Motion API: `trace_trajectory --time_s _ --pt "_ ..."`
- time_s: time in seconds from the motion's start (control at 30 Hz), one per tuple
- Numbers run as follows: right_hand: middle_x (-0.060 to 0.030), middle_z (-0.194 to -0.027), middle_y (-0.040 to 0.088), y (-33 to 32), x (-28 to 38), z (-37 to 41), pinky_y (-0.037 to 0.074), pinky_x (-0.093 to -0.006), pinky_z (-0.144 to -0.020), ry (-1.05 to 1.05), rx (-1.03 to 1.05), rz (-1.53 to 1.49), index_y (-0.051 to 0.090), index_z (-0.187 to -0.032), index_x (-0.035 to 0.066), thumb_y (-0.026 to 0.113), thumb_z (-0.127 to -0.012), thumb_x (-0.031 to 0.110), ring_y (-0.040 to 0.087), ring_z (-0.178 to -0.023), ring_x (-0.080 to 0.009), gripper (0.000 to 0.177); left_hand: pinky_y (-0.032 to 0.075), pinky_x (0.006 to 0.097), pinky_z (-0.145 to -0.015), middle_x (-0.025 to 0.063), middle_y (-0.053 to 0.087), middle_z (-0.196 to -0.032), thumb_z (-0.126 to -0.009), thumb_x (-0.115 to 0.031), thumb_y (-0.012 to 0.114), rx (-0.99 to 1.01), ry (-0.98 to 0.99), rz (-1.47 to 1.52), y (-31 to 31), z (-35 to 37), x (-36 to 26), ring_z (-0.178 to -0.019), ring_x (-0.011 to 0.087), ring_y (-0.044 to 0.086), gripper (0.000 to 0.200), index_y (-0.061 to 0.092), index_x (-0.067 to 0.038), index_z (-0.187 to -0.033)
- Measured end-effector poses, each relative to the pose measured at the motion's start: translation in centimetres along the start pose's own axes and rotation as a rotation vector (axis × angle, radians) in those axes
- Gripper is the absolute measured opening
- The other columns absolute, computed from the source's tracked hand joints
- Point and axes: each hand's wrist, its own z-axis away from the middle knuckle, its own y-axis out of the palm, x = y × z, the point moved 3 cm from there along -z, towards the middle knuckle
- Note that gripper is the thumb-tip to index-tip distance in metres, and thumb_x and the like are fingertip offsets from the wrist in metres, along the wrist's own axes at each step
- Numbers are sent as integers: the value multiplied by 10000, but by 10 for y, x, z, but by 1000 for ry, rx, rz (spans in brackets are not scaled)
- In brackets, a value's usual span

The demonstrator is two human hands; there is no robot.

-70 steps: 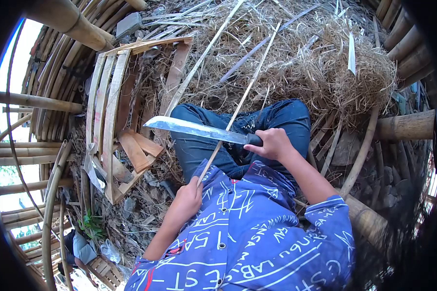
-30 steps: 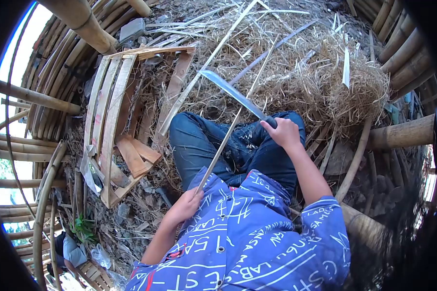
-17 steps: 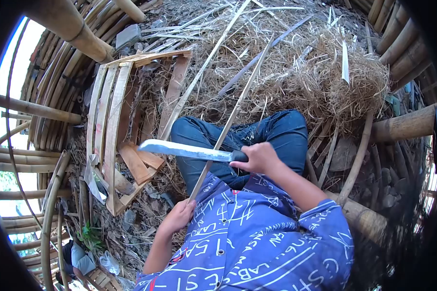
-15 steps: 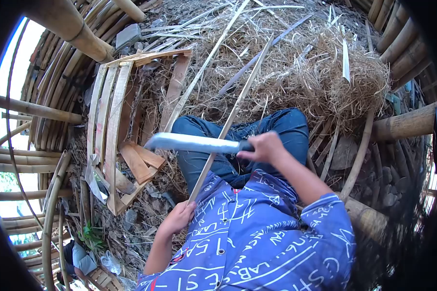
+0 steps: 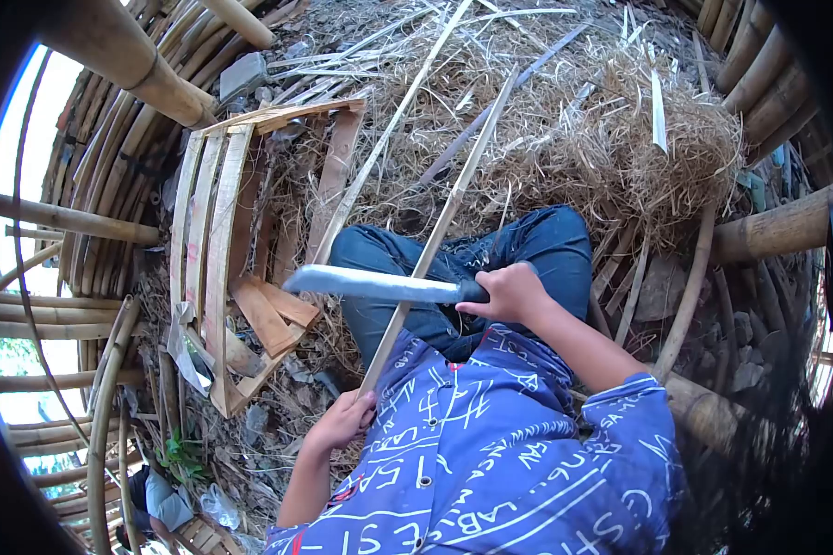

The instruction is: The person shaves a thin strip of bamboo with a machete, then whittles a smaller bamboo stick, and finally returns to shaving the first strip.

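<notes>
My right hand [image 5: 507, 292] is closed round the dark handle of a large knife [image 5: 379, 285]. The broad blade points left and lies across a long bamboo strip [image 5: 449, 208], over my lap. The lower end of that strip is gripped by my left hand [image 5: 344, 418], beside my shirt at the waist. From there the strip slants up and to the right, its far end over the shavings. Another long pale strip [image 5: 389, 139] slants upward just left of it.
A wooden crate [image 5: 220, 231] stands on the left, with loose wood pieces [image 5: 267, 314] in it. Ahead lies a heap of shavings [image 5: 574, 139]. Bamboo poles [image 5: 74, 217] border both sides. Part of another person [image 5: 157, 499] shows at the lower left.
The knife has shifted slightly down and right along with my right hand, its blade now sharper in view. The held strip has moved slightly. Both hands keep their hold.
</notes>
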Motion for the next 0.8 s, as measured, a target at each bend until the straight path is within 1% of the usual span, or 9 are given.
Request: trace_trajectory --time_s 0.1,0.17,0.23,0.3,0.37,0.47,0.57,0.63,0.8 --pt "-135 -617 650 -1 -32 -12 530 -440 -575 8 -87 -1 646 -682 84 538 -779 751 672 -599 -324 683 258 249 -415 -70 393 -594 -1035 -263 413 9 25 -22 -3 9 5 -475 55 319 305 470 -107 -779" --pt "-150 -672 671 2 -75 -25 539 -450 -612 291 -150 -18 675 -721 70 544 -789 736 683 -653 -332 682 253 250 -415 -68 391 -594 -1034 -268 418 -14 -75 22 -3 15 6 -476 55 317 315 465 -105 -768" --pt "-175 -714 681 -5 -87 -33 544 -465 -643 374 -127 -5 686 -747 51 545 -803 720 688 -702 -347 685 250 250 -411 -67 386 -591 -1034 -274 421 -15 -38 10 4 4 4 -470 55 314 314 466 -108 -771" --pt "-193 -701 673 -6 -72 -28 545 -470 -667 380 -192 -59 676 -746 29 544 -808 714 687 -703 -363 701 247 249 -407 -65 381 -588 -1034 -280 423 -13 23 -20 2 -4 -5 -465 55 312 313 468 -110 -774" --pt "-191 -679 667 -7 -49 -12 545 -468 -672 344 -128 -77 667 -740 32 543 -806 719 684 -683 -366 700 246 243 -399 -63 368 -578 -1033 -290 427 82 -86 123 0 -2 1 -448 56 305 302 461 -119 -787" --pt "-185 -661 662 7 -26 9 538 -460 -622 86 10 -53 659 -729 56 524 -795 743 681 -656 -357 703 235 241 -384 -62 362 -565 -1034 -291 429 48 -103 109 0 0 0 -422 62 287 288 445 -134 -793" --pt "-177 -663 664 8 -54 -2 532 -450 -605 158 -108 5 662 -719 61 527 -785 750 679 -646 -347 705 218 240 -374 -62 357 -561 -1034 -287 434 92 -152 197 -1 11 8 -414 57 274 288 435 -136 -790" --pt "-171 -685 674 3 -84 -20 536 -456 -609 363 -164 -74 670 -709 60 535 -789 742 683 -662 -343 700 213 233 -376 -67 351 -562 -1034 -287 437 116 -99 264 2 5 3 -414 51 269 297 430 -134 -780" --pt "-170 -662 664 -2 -45 -11 540 -451 -611 270 -139 -5 656 -693 59 517 -796 753 683 -656 -346 715 213 227 -382 -75 351 -571 -1037 -299 433 158 -119 255 2 0 3 -427 47 269 284 436 -135 -805"
